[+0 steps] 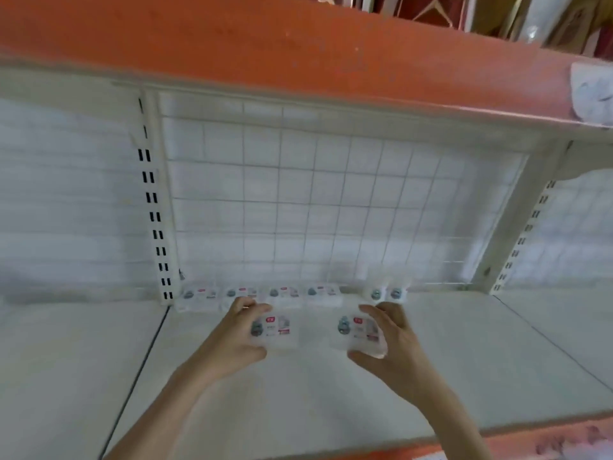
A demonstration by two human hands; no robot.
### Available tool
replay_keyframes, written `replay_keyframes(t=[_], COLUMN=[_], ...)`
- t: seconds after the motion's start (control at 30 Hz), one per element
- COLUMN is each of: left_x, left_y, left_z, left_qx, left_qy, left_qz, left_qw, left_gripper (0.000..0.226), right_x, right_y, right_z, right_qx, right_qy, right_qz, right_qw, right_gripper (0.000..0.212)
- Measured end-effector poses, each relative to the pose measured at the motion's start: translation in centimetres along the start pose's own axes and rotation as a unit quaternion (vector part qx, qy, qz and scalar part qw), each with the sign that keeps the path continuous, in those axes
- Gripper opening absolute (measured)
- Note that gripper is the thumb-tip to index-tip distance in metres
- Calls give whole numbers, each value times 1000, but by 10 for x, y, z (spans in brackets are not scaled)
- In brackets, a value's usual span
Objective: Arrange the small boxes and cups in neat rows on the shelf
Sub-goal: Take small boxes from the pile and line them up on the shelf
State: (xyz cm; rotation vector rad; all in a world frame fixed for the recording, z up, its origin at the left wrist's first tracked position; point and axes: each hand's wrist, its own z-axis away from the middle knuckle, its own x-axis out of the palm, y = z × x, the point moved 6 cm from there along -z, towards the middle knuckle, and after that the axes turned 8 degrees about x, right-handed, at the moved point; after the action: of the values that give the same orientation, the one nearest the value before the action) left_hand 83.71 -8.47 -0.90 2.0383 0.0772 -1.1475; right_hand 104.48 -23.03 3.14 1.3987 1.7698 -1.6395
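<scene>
Left hand [237,336] gripping box [277,330]; right hand [394,340] gripping second box [360,332]

Two bare forearms, no sleeves, left hand [232,336], right hand [394,346], slender fingers [374,313]

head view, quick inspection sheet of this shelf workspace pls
surface: white shelf board, bare in front.
job's things: four small boxes in a row along the back wire grid; two small cups right of them; one box in each hand, left box, right box, in front of that row.
clutter: nothing seen on this shelf.
grippers: left hand grips the left box; right hand grips the right box.
cables: nothing seen.
surroundings: wire grid back panel, slotted uprights, orange shelf above with a crumpled white thing at its right end.
</scene>
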Motion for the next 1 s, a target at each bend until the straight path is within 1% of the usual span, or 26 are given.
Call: replay_keyframes(t=[0.13,0.27,0.33,0.4,0.5,0.57,0.67,0.77,0.9,0.93,1.0], left_x=[-19,-41,-50,-54,-53,-54,-57,-62,-62,-61,-59], left_y=[-31,-62,-75,-83,-94,-99,-107,-110,-110,-108,-105], left_z=[19,46,56,62,67,68,67,65,62,61,60], left_qx=[-77,-153,-176,-185,-193,-195,-188,-185,-161,-156,-157], left_qy=[28,60,88,119,165,200,232,247,241,237,234], left_qz=[-3,-25,-14,9,18,-2,-14,0,-22,-22,-12], left_qw=[997,986,980,975,967,960,954,951,957,959,960], left_gripper=[71,80,71,62,63,62,51,41,44,45,54], right_x=[33,84,112,135,156,160,163,163,164,164,168], right_y=[-14,-38,-53,-66,-78,-82,-82,-80,-82,-83,-88], right_z=[-36,-55,-60,-65,-66,-65,-63,-60,-66,-69,-72], right_qx=[-57,-99,-118,-118,-92,-95,-112,-140,-141,-136,-128], right_qy=[-79,-157,-183,-196,-174,-147,-149,-136,-111,-106,-105], right_qz=[-6,2,2,-2,-57,-86,-82,-79,-72,-72,-69], right_qw=[995,983,976,974,979,981,979,978,981,982,984], right_gripper=[71,72,72,74,73,66,61,56,40,38,38])
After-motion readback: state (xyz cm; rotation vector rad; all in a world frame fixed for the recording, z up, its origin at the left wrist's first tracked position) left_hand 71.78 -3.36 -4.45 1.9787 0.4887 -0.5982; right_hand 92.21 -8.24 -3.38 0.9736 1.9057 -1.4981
